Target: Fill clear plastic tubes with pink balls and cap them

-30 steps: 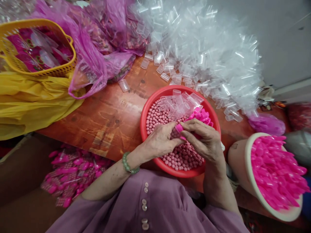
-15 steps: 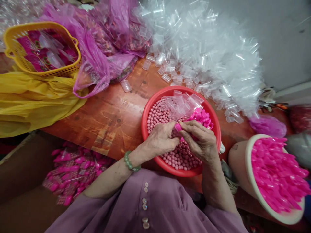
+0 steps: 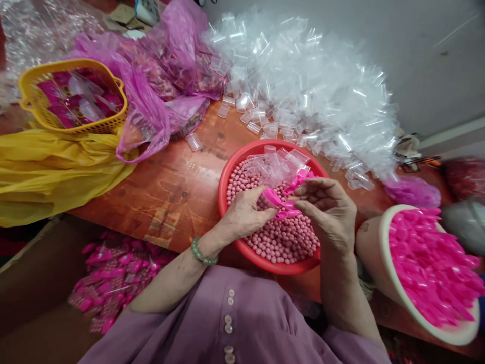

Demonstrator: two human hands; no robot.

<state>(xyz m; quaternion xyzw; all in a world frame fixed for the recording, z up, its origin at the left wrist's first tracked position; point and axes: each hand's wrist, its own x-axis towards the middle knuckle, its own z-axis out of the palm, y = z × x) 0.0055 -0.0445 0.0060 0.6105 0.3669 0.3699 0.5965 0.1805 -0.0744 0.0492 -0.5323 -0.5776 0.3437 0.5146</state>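
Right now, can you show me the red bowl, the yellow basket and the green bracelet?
Red bowl point(image 3: 223, 197), head view: its rim at the left.
Yellow basket point(image 3: 71, 63), head view: its far rim.
Green bracelet point(image 3: 199, 255), head view: its beads.

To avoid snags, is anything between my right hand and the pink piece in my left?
Nothing visible stands between the right hand and the pink piece in the left hand. The clear plastic pieces lie farther back in the red basin. I can't tell whether the right hand touches the pink piece.
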